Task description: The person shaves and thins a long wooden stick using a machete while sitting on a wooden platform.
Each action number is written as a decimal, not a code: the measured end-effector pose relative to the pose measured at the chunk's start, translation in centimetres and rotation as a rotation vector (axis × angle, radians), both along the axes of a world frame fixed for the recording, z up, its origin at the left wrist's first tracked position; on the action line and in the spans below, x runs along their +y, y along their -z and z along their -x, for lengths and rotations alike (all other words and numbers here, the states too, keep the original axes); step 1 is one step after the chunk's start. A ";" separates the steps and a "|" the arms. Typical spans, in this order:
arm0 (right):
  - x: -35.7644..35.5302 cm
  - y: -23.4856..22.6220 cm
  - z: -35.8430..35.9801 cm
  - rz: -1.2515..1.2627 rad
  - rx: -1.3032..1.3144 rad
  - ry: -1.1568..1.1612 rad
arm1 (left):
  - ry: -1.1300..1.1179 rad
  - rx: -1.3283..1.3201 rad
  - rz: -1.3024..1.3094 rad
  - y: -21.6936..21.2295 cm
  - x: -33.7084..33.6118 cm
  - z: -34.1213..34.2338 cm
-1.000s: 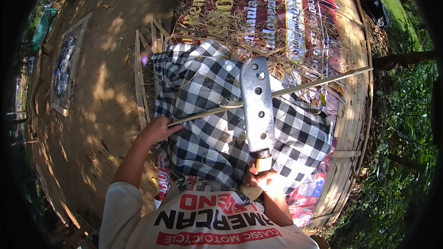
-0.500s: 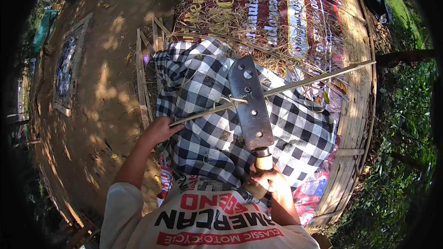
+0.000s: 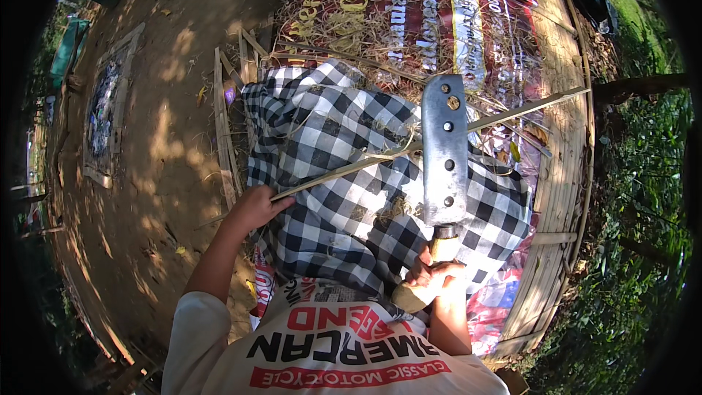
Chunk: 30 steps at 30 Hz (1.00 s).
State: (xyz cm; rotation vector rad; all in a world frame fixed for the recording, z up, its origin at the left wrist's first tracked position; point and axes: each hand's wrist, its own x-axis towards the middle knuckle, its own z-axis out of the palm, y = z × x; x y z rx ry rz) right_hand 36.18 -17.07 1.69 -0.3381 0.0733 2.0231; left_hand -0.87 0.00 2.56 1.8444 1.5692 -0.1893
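My left hand (image 3: 257,208) is closed round the near end of a long, thin bamboo strip (image 3: 344,170), which slants up to the right across my lap. In my right hand (image 3: 433,278) is the wooden handle of a broad cleaver (image 3: 446,157) with several round holes along its blade. The blade points away from me and lies over the strip, hiding a part of it. A thin curled shaving stands up from the strip just left of the blade. Beneath both is a black-and-white checked cloth (image 3: 314,132) spread over my legs, with bits of shavings on it.
Ahead, a dark red printed banner (image 3: 373,22) is strewn with shavings. A slatted bamboo platform edge (image 3: 545,278) runs along the right, with green plants (image 3: 636,249) beyond it. Loose bamboo pieces (image 3: 225,124) lie to the left, beside bare ground (image 3: 161,197) and a framed panel (image 3: 110,106).
The cleaver has moved right along the strip and its blade stands more upright. A curled shaving has lengthened behind it. My left hand has stayed nearly in place.
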 end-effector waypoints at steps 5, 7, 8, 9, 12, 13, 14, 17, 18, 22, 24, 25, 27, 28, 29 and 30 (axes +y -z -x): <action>1.6 -2.7 0.9 0.208 -0.576 -0.284 | -0.044 0.055 0.073 -1.6 0.1 -1.3; 0.7 -1.6 1.6 0.178 -0.460 -0.250 | -0.033 -0.012 0.068 -1.2 0.0 -1.0; 0.3 -1.1 1.5 0.164 -0.404 -0.232 | -0.033 -0.042 0.064 -1.1 0.0 -0.7; 0.5 -1.5 1.8 0.221 -0.280 -0.195 | -0.032 -0.018 0.070 -1.2 -0.1 -0.6; 0.0 0.2 1.6 0.132 -0.218 -0.256 | -0.013 0.049 0.057 -1.2 0.1 -1.2; -0.1 0.2 1.9 0.131 -0.233 -0.253 | -0.023 0.032 0.072 -1.3 0.2 -1.2; -0.3 0.8 1.9 0.111 -0.235 -0.258 | -0.034 0.015 0.087 -1.7 0.3 -1.2; -0.3 1.4 2.0 0.032 -0.203 -0.249 | -0.044 -0.006 0.083 -1.4 0.4 -0.8; -0.3 2.0 2.2 0.013 -0.145 -0.238 | -0.035 -0.015 0.065 -1.0 0.4 -0.8; 0.2 0.4 1.6 0.052 -0.226 -0.234 | -0.035 0.011 0.013 -1.0 0.0 -0.7; 0.5 -0.6 1.1 0.034 -0.164 -0.125 | -0.028 0.015 0.046 -1.0 0.2 -0.8; 0.5 -0.8 0.7 0.026 -0.131 -0.071 | -0.025 0.019 0.063 -1.2 0.3 -0.9; 0.2 -0.9 -0.5 0.095 -0.190 0.005 | -0.038 -0.013 0.039 -1.7 0.4 -1.5; 0.4 -1.5 -0.2 0.164 -0.287 -0.056 | -0.044 -0.030 0.027 -1.8 0.3 -1.6; 0.5 -2.0 0.5 0.233 -0.382 -0.119 | -0.043 0.005 0.046 -1.8 0.0 -1.3; 0.5 -2.2 1.2 0.204 -0.507 -0.302 | -0.034 0.028 0.057 -1.7 0.2 -1.0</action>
